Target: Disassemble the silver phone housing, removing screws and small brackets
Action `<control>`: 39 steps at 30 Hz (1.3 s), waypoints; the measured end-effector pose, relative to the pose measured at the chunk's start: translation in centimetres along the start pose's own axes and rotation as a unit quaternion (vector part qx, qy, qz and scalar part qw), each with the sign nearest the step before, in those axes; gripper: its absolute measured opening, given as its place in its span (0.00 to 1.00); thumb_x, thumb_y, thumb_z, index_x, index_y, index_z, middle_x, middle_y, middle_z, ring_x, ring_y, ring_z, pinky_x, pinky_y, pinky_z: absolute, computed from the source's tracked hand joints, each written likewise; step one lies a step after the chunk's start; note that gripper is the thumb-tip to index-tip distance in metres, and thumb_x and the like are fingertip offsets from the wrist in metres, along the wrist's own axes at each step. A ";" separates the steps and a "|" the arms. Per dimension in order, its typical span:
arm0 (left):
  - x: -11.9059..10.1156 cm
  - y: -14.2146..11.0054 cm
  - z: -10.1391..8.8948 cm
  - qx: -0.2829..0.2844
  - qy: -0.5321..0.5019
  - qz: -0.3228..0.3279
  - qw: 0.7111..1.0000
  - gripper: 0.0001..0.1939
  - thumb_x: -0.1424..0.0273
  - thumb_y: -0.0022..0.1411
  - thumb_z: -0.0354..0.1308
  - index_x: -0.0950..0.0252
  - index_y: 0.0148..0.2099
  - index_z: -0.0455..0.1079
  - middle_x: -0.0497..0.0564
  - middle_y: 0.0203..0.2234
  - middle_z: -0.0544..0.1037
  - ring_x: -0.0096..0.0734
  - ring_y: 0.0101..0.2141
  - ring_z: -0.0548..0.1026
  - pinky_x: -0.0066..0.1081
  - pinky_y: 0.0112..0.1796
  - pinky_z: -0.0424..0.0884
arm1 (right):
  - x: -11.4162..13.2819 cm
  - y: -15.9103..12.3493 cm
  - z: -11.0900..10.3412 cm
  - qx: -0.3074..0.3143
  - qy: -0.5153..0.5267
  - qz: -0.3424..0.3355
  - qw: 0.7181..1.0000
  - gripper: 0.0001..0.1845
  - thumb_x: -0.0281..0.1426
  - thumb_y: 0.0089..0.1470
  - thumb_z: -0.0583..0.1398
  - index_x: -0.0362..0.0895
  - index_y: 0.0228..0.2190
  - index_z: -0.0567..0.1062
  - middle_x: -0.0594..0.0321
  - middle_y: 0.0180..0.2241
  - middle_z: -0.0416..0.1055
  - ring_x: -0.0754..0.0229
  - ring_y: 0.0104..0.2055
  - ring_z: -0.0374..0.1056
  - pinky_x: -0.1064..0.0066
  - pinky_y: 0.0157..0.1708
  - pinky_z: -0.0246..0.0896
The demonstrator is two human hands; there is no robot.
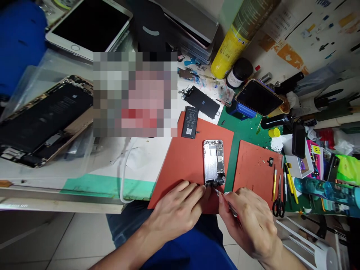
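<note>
An opened smartphone body (213,162), its metal frame and circuit board bare, lies on an orange-red mat (180,161). My left hand (181,204) is curled at its bottom left corner, fingertips pressed against the lower edge. In my right hand (249,219) is a thin tool with a metal tip (217,191), pinched between thumb and fingers. That tip meets the bottom end of the phone; the fingers cover most of the handle. Just above the phone rests a black phone battery (190,122), and beyond it a removed screen assembly (201,102), back up.
A second orange-red mat (254,168) at right bears small parts. Scissors (278,206), a yellow tool (292,183) and a blue bottle (326,191) lie farther right. A phone on a stand (258,96) and a yellow spray can (229,50) stand behind. Another opened phone (47,120) lies left.
</note>
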State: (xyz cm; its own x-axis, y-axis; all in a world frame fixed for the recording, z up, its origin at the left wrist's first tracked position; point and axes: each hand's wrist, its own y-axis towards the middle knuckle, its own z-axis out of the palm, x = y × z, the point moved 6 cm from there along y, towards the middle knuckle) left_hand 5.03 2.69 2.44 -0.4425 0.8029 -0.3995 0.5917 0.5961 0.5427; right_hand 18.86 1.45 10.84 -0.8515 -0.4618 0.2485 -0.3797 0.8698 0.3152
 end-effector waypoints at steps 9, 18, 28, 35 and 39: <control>0.1 -0.9 0.8 0.037 0.028 -0.008 0.999 0.17 0.85 0.68 0.58 0.69 0.55 0.77 0.54 0.42 0.84 0.38 0.41 0.81 0.40 0.47 0.75 | -5.0 -8.6 -5.6 -0.302 -0.067 0.295 0.904 0.13 0.23 0.52 0.76 0.44 0.38 0.81 0.64 0.30 0.78 0.61 0.26 0.74 0.68 0.26 0.70; 0.0 0.2 0.8 0.063 0.036 0.009 0.997 0.16 0.84 0.70 0.59 0.69 0.57 0.76 0.51 0.40 0.84 0.34 0.36 0.80 0.36 0.40 0.73 | -7.0 -11.9 -3.0 -0.287 0.051 0.398 0.870 0.11 0.31 0.55 0.75 0.43 0.35 0.79 0.60 0.32 0.83 0.60 0.27 0.78 0.72 0.23 0.68; -0.2 1.3 0.7 0.075 0.053 0.008 0.996 0.14 0.80 0.74 0.55 0.66 0.57 0.75 0.49 0.37 0.83 0.28 0.32 0.80 0.32 0.36 0.74 | -6.0 -5.6 3.6 -0.193 -0.059 0.258 0.945 0.06 0.25 0.71 0.59 0.43 0.38 0.73 0.61 0.32 0.75 0.62 0.32 0.74 0.73 0.32 0.69; -1.2 0.4 -1.9 -0.015 -0.011 -0.035 0.999 0.12 0.79 0.74 0.57 0.63 0.54 0.75 0.49 0.37 0.84 0.28 0.34 0.82 0.32 0.40 0.78 | -7.3 -2.8 6.3 -0.162 -0.110 0.246 0.949 0.13 0.28 0.73 0.54 0.41 0.34 0.74 0.61 0.30 0.70 0.61 0.26 0.64 0.70 0.24 0.52; -0.1 -0.9 -5.5 -0.089 0.034 -0.104 0.990 0.12 0.73 0.75 0.58 0.61 0.35 0.69 0.40 0.20 0.74 0.23 0.20 0.73 0.28 0.27 0.71 | -7.2 -2.9 5.3 -0.176 -0.114 0.222 0.952 0.12 0.30 0.73 0.57 0.39 0.38 0.77 0.57 0.32 0.72 0.56 0.32 0.69 0.68 0.29 0.59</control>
State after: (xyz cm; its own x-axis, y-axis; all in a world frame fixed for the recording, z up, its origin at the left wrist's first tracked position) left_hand 0.78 2.03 6.08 -0.5899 0.6578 -0.4683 0.3575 0.7328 0.5790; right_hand 24.17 3.16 3.30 -0.9714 0.0221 0.2365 0.1465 0.8394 0.5234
